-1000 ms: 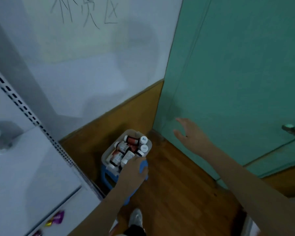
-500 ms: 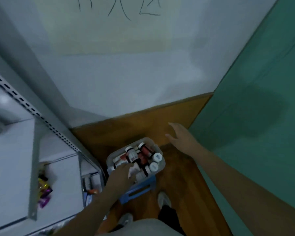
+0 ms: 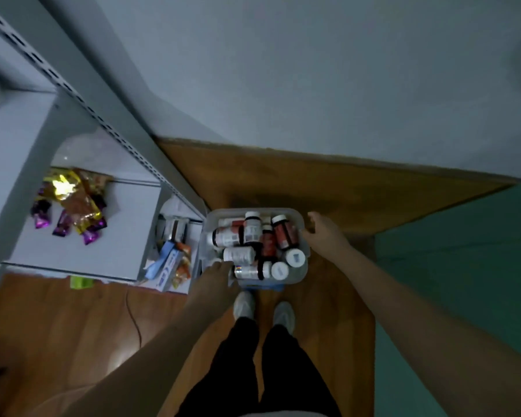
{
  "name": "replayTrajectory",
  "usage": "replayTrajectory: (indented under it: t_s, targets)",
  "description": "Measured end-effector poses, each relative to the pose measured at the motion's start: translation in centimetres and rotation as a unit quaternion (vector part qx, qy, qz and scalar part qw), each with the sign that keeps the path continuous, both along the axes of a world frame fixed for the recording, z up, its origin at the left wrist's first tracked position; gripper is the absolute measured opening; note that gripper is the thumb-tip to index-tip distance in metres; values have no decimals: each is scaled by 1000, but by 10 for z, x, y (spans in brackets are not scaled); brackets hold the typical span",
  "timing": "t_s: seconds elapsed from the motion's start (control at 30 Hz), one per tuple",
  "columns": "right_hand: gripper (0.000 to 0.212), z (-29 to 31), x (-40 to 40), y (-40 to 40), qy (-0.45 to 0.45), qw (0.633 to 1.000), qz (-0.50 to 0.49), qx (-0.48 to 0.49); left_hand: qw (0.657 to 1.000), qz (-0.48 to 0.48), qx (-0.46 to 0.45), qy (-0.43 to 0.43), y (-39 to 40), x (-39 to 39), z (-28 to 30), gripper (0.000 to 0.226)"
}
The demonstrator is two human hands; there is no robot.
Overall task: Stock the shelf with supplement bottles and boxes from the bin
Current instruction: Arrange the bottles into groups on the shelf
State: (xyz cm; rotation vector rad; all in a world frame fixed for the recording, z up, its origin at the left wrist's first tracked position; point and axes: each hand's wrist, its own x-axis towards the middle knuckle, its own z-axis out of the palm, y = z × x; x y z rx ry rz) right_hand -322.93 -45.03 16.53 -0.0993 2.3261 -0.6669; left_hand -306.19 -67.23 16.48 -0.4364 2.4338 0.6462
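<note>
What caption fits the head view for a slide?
Person stands over a clear bin of supplement bottles, left hand reaching in, right hand at its rim, beside a shelf.

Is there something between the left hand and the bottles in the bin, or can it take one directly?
Nothing visible blocks it. The left hand is at the bin edge, fingertips beside a white bottle lying uncovered on top.
</note>
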Motion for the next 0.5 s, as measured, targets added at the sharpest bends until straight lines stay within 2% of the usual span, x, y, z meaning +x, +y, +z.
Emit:
replayTrajectory:
  t_s: [0.07, 0.1, 0.17, 0.23, 0.3, 0.4, 0.5]
  targets:
    - [29, -28, -11, -9, 1, 1000, 18, 10, 1000, 1, 0, 11, -1, -12, -17, 51]
    - [28, -50, -17, -12, 0, 1000, 22, 15, 1000, 4, 3, 19, -3, -18, -29, 52]
    - [36, -95, -24, -17, -11, 999, 33, 19, 999, 31, 13, 27, -7, -35, -52, 53]
    - [35, -118, -25, -26, -14, 999, 35, 31, 998, 42, 6, 41, -9, -55, -74, 53]
    - [29, -135, -25, -38, -15, 998, 50, 38, 996, 55, -26, 59, -12, -75, -99, 52]
    - [35, -162, -23, -52, -25, 994, 74, 74, 992, 65, -64, 87, -13, -102, -134, 48]
    - [50, -184, -18, -61, -18, 979, 150, 135, 994, 41, -68, 71, -10, -128, -162, 55]
